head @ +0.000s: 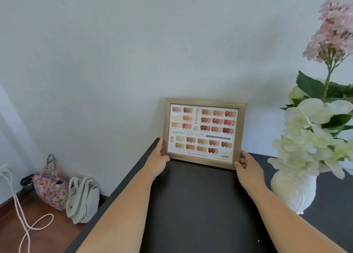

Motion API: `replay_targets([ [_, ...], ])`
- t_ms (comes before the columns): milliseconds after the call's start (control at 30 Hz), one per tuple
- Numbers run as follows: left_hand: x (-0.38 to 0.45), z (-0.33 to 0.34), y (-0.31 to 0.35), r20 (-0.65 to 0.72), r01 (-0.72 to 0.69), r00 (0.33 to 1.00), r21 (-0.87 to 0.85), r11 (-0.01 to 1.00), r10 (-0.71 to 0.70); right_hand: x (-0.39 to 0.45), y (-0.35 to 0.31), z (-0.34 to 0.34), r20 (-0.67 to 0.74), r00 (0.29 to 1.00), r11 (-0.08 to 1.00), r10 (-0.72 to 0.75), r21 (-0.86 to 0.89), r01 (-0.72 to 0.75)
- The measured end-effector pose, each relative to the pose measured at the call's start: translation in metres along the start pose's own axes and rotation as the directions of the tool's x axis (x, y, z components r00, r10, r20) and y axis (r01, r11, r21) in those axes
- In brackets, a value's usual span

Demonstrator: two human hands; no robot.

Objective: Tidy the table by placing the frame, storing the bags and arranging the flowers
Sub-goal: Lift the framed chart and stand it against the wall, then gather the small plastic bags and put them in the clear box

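At the far edge of the dark bench, close to its far left corner, a gold-coloured picture frame stands on its lower edge, its top against the pale wall. Behind the glass is a chart of nail-polish colours, rows of small swatches in creams, oranges, reds and browns, with lettering too small to read for the most part. Both hands grip the frame: the left hand is clasped on its lower left corner, thumb across the front moulding, and the right hand is closed on its lower right corner in the same manner. The bare forearms stretch from the near edge across the bench top.

Toward the right edge of the bench stands a white textured vase filled with white hydrangea blooms, green leaves and one tall pink hydrangea stem rising above them. The vase is near the frame but apart from it.

Off the bench, on the brown wooden floor to the left, two bags lean against the wall, touching each other: a floral fabric bag with its handle upright, and a white canvas tote slumped beside it. A pale cord trails across the floor in loops.
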State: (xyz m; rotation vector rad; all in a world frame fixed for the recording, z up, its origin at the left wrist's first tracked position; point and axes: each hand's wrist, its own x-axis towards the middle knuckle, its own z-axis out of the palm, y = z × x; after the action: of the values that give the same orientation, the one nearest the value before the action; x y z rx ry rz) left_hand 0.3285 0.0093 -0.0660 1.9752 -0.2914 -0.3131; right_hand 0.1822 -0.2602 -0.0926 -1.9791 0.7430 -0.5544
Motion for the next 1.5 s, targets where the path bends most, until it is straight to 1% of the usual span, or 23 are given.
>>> replay_targets([
  [167,0.000,0.001,-0.003,-0.005,-0.008,1.000,-0.008,1.000,0.008,-0.010,-0.002,-0.001,0.019,0.999,1.000,-0.026,0.000,0.026],
  [267,-0.001,0.001,-0.004,-0.053,0.044,0.998,-0.034,0.998,-0.046,-0.015,-0.002,0.001,0.037,0.997,0.997,-0.062,-0.034,0.064],
  [333,-0.001,0.002,-0.005,-0.075,0.051,0.996,-0.029,0.998,-0.053,-0.015,-0.002,0.003,0.048,0.997,0.996,-0.068,-0.059,0.071],
  [500,-0.010,0.003,-0.009,-0.087,0.039,0.995,-0.021,0.999,-0.041,-0.018,-0.001,0.001,0.014,0.998,0.994,-0.060,-0.093,0.061],
  [600,-0.023,0.002,-0.011,-0.097,0.061,0.993,-0.052,0.997,-0.066,-0.029,-0.001,-0.004,-0.002,0.997,0.992,-0.076,-0.101,0.075],
  [667,-0.034,0.000,-0.011,-0.107,0.076,0.991,-0.072,0.994,-0.083,-0.039,-0.001,-0.010,0.014,0.996,0.993,-0.089,-0.078,0.090],
  [733,-0.048,0.000,-0.013,-0.103,0.073,0.992,-0.057,0.996,-0.079,-0.051,0.001,-0.016,0.043,0.992,0.991,-0.114,-0.068,0.117],
  [833,-0.070,0.003,-0.014,-0.088,0.064,0.994,0.005,0.998,-0.064,-0.067,0.001,-0.026,0.121,0.982,0.979,-0.147,-0.126,0.162],
  [1000,-0.108,0.016,-0.013,-0.078,0.028,0.997,0.116,0.993,-0.019,-0.084,0.005,-0.043,0.342,0.920,0.919,-0.193,-0.266,0.292],
  [1067,-0.124,0.025,-0.012,-0.057,0.006,0.998,0.199,0.980,0.006,-0.093,0.009,-0.051,0.400,0.895,0.870,-0.198,-0.349,0.348],
  [1167,-0.149,0.043,-0.009,-0.013,-0.056,0.998,0.384,0.922,0.066,-0.111,0.015,-0.061,0.451,0.868,0.752,-0.208,-0.494,0.437],
  [1233,-0.164,0.057,-0.007,0.035,-0.126,0.992,0.472,0.872,0.124,-0.123,0.017,-0.069,0.478,0.855,0.717,-0.199,-0.524,0.460],
  [1367,-0.193,0.081,0.002,0.136,-0.237,0.971,0.506,0.829,0.194,-0.147,0.019,-0.097,0.534,0.829,0.733,-0.166,-0.496,0.466],
  [1433,-0.208,0.089,0.010,0.201,-0.239,0.967,0.486,0.840,0.158,-0.157,0.019,-0.114,0.567,0.814,0.738,-0.126,-0.495,0.458],
  [1500,-0.222,0.092,0.021,0.273,-0.210,0.959,0.490,0.846,0.079,-0.166,0.017,-0.131,0.597,0.799,0.769,-0.066,-0.480,0.422],
])
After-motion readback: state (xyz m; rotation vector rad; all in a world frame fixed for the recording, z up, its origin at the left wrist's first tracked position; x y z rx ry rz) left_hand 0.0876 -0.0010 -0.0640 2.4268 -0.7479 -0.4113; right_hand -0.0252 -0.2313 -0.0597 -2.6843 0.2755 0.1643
